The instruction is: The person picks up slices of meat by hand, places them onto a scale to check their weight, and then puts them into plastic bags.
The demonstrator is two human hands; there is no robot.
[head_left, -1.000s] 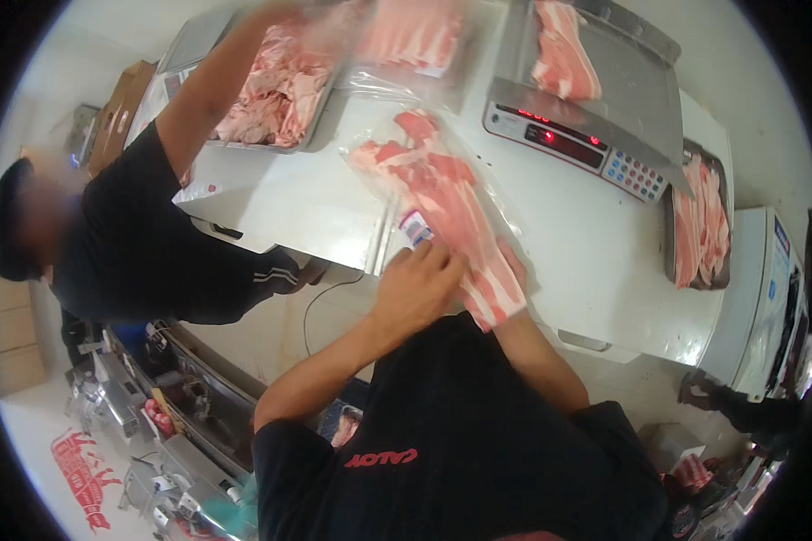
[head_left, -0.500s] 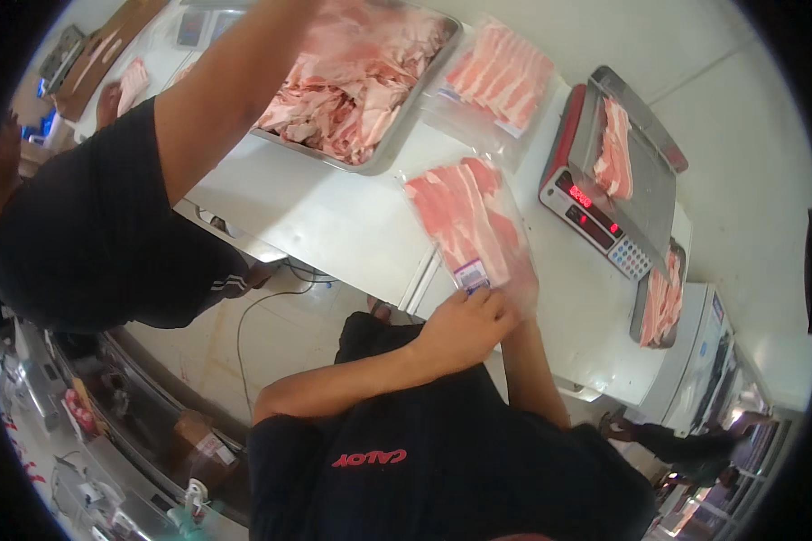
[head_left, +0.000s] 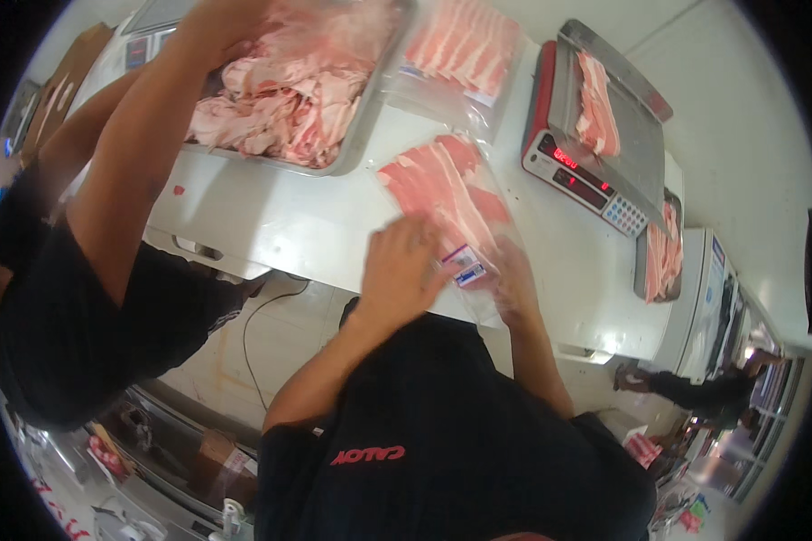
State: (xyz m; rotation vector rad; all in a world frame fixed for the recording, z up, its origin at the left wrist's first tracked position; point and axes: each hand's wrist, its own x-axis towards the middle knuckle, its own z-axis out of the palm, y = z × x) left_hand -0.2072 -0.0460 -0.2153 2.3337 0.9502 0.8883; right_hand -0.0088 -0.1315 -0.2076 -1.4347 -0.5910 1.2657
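A clear plastic bag [head_left: 485,215] with sliced pork belly [head_left: 435,176] inside lies on the white table in front of me. A small printed label [head_left: 464,265] sits near its lower end. My left hand [head_left: 402,267] is over the bag's left edge, slightly blurred, fingers loosely apart and holding nothing. On the other side, my right hand [head_left: 514,284] is closed on the bag's near right end. Plastic film partly veils its fingers.
A red-and-grey digital scale [head_left: 576,171] carries pork slices [head_left: 597,106]. Beyond my bag lies another filled bag [head_left: 465,50]. A metal tray [head_left: 356,149] heaped with sliced meat [head_left: 289,104] stands at left, where a co-worker's arm [head_left: 149,135] reaches in. A smaller tray [head_left: 641,261] holds slices at right.
My left hand has lifted off the label and moved left, its fingers loosening. The label is now uncovered. My right hand stays at the bag's end. The co-worker's arm has shifted left.
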